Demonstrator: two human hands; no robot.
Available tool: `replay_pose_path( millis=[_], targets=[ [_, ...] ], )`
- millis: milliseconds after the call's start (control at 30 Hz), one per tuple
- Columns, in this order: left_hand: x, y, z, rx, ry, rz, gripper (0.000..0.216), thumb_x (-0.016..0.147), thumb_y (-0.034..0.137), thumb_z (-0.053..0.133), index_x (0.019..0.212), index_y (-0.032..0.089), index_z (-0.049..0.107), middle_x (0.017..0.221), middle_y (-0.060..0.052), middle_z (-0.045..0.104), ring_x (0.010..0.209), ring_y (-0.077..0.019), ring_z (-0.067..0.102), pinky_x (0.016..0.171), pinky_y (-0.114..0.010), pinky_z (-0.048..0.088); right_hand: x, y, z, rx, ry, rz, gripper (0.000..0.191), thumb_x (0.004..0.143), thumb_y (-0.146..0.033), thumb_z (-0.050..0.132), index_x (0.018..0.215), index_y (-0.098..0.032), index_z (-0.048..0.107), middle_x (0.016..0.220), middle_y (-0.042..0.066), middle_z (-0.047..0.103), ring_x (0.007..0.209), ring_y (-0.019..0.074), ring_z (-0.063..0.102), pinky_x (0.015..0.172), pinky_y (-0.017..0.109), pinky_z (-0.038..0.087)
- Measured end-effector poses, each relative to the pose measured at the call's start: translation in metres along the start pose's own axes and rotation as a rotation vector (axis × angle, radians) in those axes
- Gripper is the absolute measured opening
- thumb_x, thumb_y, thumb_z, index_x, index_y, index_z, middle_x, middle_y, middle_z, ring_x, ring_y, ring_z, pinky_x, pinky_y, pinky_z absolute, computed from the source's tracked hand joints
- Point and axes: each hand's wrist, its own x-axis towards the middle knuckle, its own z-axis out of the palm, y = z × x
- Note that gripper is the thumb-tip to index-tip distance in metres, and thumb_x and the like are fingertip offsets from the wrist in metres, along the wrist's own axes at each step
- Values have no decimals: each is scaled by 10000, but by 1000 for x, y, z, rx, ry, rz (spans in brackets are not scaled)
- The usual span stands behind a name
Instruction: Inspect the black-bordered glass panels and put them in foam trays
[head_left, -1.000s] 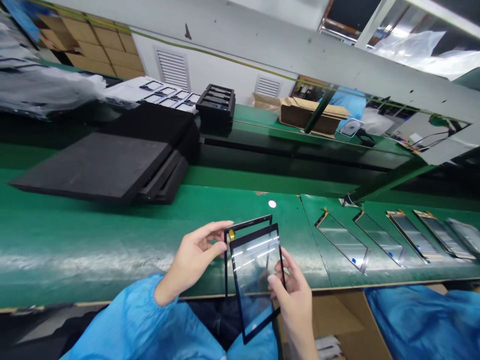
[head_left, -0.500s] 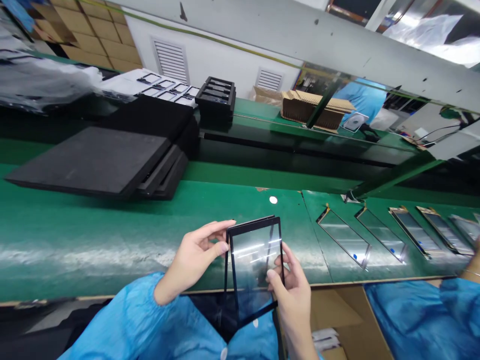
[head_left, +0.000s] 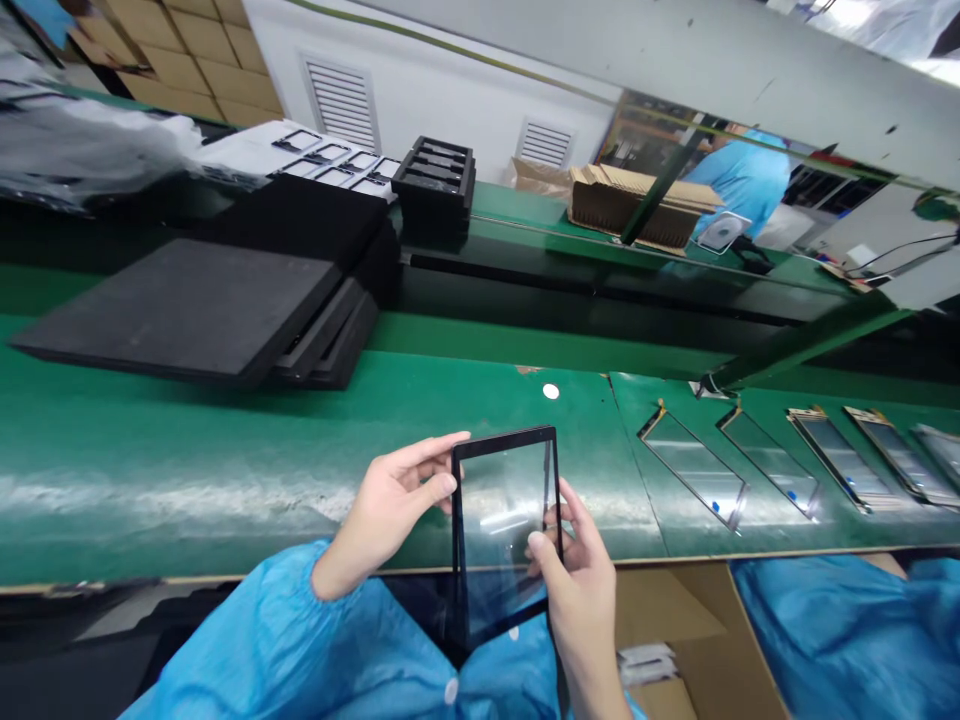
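I hold a black-framed glass panel (head_left: 504, 530) upright over the near edge of the green conveyor belt (head_left: 187, 450). A second panel lies directly behind it, so the two look like one. My left hand (head_left: 394, 500) pinches the upper left edge with thumb and fingers. On the right edge, my right hand (head_left: 574, 570) grips the panel, thumb in front. Both forearms wear blue sleeves.
Several glass panels (head_left: 694, 465) lie in a row on the belt to the right. Stacked black foam trays (head_left: 195, 315) sit at the left, black trays (head_left: 436, 185) and cardboard (head_left: 630, 205) behind. A person in blue (head_left: 739, 180) stands beyond. A cardboard box (head_left: 675, 620) is below the belt edge.
The front panel, offset low and tilted a second ago, has slid up into line with the one behind it. My hands stayed in place; the view shifted slightly.
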Motion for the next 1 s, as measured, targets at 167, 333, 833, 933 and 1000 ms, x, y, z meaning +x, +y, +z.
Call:
replay_pose_path(
  millis=[167,333,833,933,1000],
  targets=[
    [-1,-3,1,-57,22,-32,501,794,344,931,1265,206,833,830,-69,782,686,-169,714,558,-222,623,-1,0,-3,-27,-34,3,686,853,-406,864,1493,-297,642,983,16,711,696,147,662,588,254,574],
    [-3,-4,2,-107,17,-39,470,803,316,932,1255,233,837,841,-53,782,679,-152,718,562,-206,621,-1,0,-4,-27,-37,-4,685,876,-386,840,1518,-292,620,1022,26,708,729,147,663,627,259,586],
    [-18,10,3,174,-26,-45,392,824,270,855,1203,170,854,794,-92,859,735,-232,829,602,-219,641,11,-27,-10,-252,-9,-400,548,1029,-380,644,1562,-279,568,1512,134,649,1378,333,630,1146,530,501],
    [-25,13,1,225,-59,-84,379,855,289,831,1220,187,852,812,-83,865,733,-212,825,632,-206,644,21,-48,-12,-132,-148,-227,402,1012,-409,676,1370,-236,728,966,87,868,906,273,829,905,427,640],
    [-28,15,0,246,-72,-90,373,863,303,826,1220,197,854,802,-75,864,704,-190,812,631,-187,635,23,-56,-11,-98,-183,-175,270,983,-405,719,1176,-238,808,739,46,846,759,250,835,815,368,657]
  ],
)
